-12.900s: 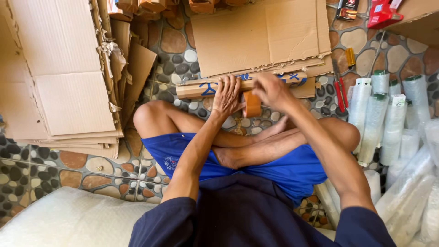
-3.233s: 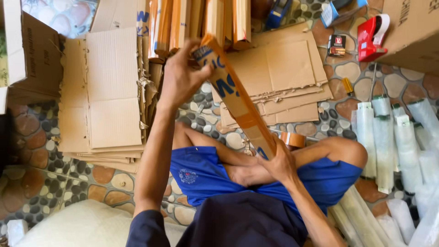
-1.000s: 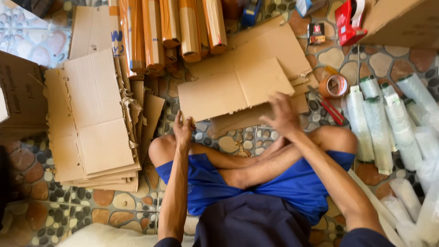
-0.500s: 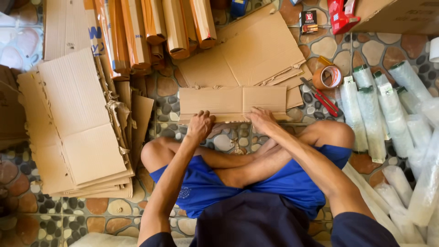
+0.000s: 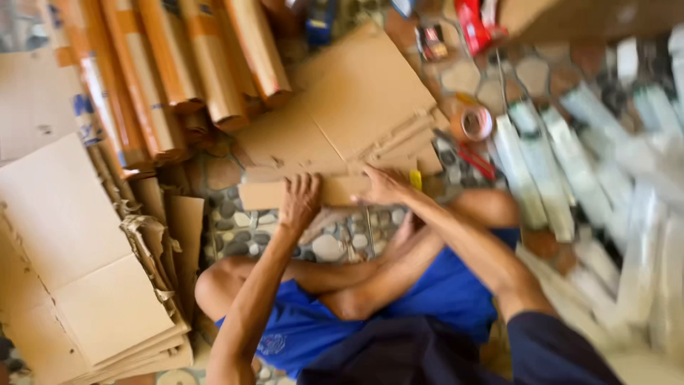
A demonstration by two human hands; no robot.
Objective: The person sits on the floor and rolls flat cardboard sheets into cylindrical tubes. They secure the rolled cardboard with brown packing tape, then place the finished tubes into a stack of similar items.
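I sit cross-legged on a pebble-patterned floor in blue shorts. A flat brown cardboard piece (image 5: 260,194), folded into a long strip, lies on the floor in front of my legs. My left hand (image 5: 299,202) presses down on the middle of it. My right hand (image 5: 385,185) grips its right end, fingers curled over the edge. Behind it lies a stack of flat cardboard sheets (image 5: 356,107). The picture is blurred by head motion.
Finished long cardboard sleeves (image 5: 178,71) are piled at the upper left. A stack of flat cardboard (image 5: 78,271) lies at the left. White tubes in clear wrap (image 5: 563,178) line the right. A tape roll (image 5: 474,122) and a red tape dispenser (image 5: 476,21) lie beyond.
Both hands have pulled the cardboard piece down from the stack to the floor in front of me and folded it into a narrower strip. The camera has swung to the right.
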